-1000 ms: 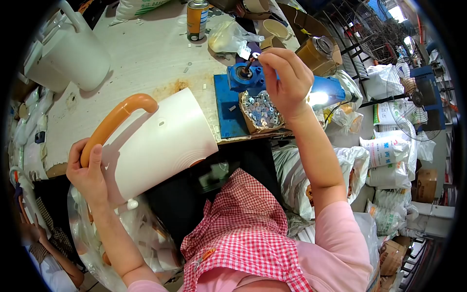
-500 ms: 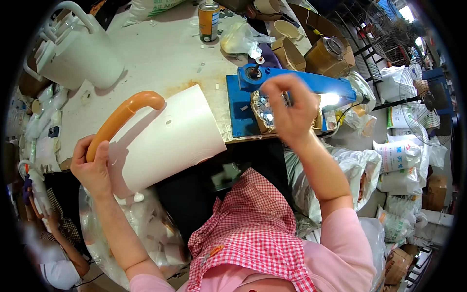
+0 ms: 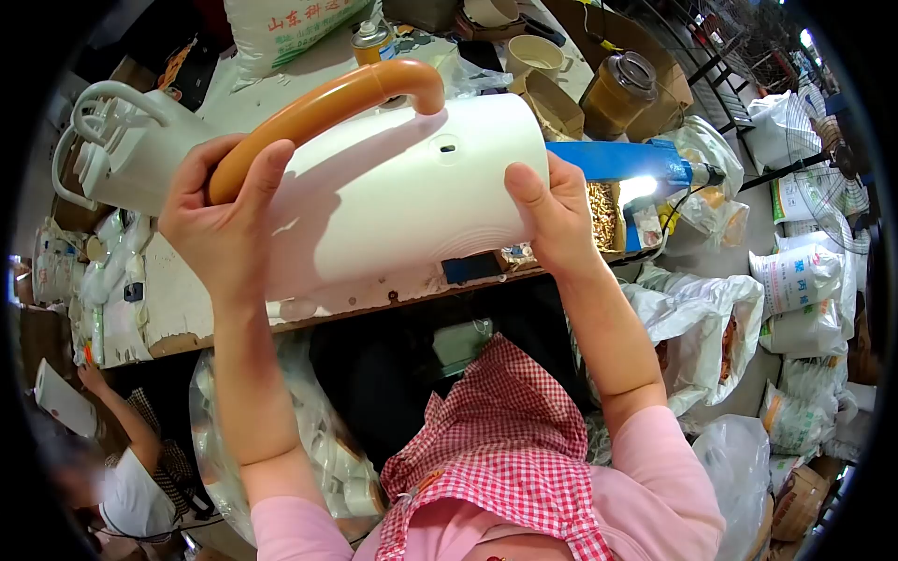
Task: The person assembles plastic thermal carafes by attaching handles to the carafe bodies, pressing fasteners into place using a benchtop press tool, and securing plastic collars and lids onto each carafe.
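A white cylindrical jug body [image 3: 374, 215] with a curved orange-brown handle [image 3: 318, 105] is held tilted above the worktable, a small dark slot showing in its side. My left hand [image 3: 223, 220] is closed around the handle's lower end, against the body. At the other end, my right hand [image 3: 563, 210] grips the rim, thumb on the outer wall and fingers out of sight. Behind the right hand, a blue bench machine [image 3: 617, 161] with a lit lamp is partly covered by the body. Small brass-coloured pieces [image 3: 603, 217] lie in a box beside it.
Other white jug bodies [image 3: 140, 159] stand on the table's left. A spray can [image 3: 371, 42], a printed sack [image 3: 281, 37] and a brown jar [image 3: 619, 89] are at the back. Open white bags [image 3: 702, 323] sit right. Another person [image 3: 131, 496] works at lower left.
My right hand has come down from beside the blue machine onto the jug body's rim. The body has been raised and shifted right, now covering part of the machine.
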A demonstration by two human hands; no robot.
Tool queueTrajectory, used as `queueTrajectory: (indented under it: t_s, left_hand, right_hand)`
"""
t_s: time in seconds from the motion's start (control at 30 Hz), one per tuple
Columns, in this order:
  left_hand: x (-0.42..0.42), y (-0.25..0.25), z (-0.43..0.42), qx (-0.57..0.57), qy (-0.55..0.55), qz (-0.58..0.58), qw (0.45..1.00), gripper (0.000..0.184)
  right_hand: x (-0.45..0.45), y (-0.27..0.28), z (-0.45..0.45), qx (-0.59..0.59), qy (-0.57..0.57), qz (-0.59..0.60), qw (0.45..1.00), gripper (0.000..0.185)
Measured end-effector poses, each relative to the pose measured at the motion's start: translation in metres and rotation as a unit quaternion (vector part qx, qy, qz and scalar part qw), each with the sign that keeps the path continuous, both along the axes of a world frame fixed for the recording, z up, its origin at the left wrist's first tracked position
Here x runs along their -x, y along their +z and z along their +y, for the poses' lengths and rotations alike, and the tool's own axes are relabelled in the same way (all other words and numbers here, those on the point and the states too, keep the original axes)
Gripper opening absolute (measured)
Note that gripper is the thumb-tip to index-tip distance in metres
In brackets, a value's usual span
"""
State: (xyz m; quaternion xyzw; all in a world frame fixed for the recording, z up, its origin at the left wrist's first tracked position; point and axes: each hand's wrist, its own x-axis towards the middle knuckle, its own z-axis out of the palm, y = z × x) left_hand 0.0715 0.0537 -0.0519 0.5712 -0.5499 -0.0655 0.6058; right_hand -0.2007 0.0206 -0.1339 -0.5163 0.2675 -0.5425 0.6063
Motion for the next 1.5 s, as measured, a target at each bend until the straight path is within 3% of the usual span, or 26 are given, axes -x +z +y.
queueTrajectory:
  t_s: [0.17,0.4,0.6,0.7,0.8,0.83,0.9,0.93,1.0,1.1,1.13,1.23,1.5]
  left_hand:
    - [0.01,-0.005,-0.013,-0.004,-0.001,-0.045,0.999,0.03]
    - [0.002,-0.013,-0.025,0.003,-0.031,-0.02,0.999,0.027]
    - [-0.007,-0.026,-0.035,-0.033,-0.036,0.016,0.999,0.028]
    - [-0.01,-0.03,-0.037,-0.113,-0.037,0.03,0.992,0.028]
    - [0.011,0.007,-0.036,-0.169,-0.025,-0.292,0.941,0.037]
    - [0.026,0.015,-0.038,-0.173,-0.027,-0.297,0.939,0.037]
    - [0.048,0.025,-0.052,-0.152,-0.039,-0.518,0.841,0.029]
    - [0.053,0.028,-0.063,-0.153,-0.039,-0.524,0.837,0.029]
    - [0.065,0.035,-0.083,-0.224,-0.202,-0.461,0.835,0.028]
    - [0.071,0.052,-0.085,-0.317,-0.241,-0.39,0.83,0.03]
    - [0.067,0.049,-0.084,-0.256,-0.276,-0.35,0.858,0.033]
    - [0.065,0.053,-0.068,-0.327,-0.23,-0.331,0.855,0.032]
    - [0.066,0.045,-0.062,-0.319,-0.295,-0.312,0.845,0.027]
  right_hand:
    - [0.003,-0.008,-0.006,0.016,-0.037,-0.025,0.999,0.04]
    - [0.002,-0.01,-0.008,0.01,-0.036,-0.006,0.999,0.041]
    - [-0.001,-0.002,-0.007,-0.018,-0.051,-0.003,0.999,0.038]
    - [-0.001,0.007,-0.003,-0.07,-0.021,0.027,0.997,0.037]
    - [-0.003,0.006,0.0,-0.028,-0.066,0.057,0.996,0.036]
    - [-0.001,0.007,-0.001,-0.022,-0.074,0.084,0.993,0.035]
    - [-0.002,0.009,-0.006,-0.016,-0.077,0.105,0.991,0.035]
    - [-0.001,0.011,-0.008,-0.012,-0.08,0.118,0.99,0.035]
    - [0.003,0.01,-0.012,-0.004,-0.09,0.147,0.985,0.037]
    - [0.004,0.006,-0.017,-0.006,-0.078,0.128,0.989,0.036]
    - [0.005,0.008,-0.017,-0.005,-0.08,0.129,0.988,0.036]
    - [0.007,0.017,-0.015,-0.088,-0.037,0.133,0.986,0.038]
    - [0.004,-0.005,-0.033,0.016,-0.082,0.191,0.978,0.041]
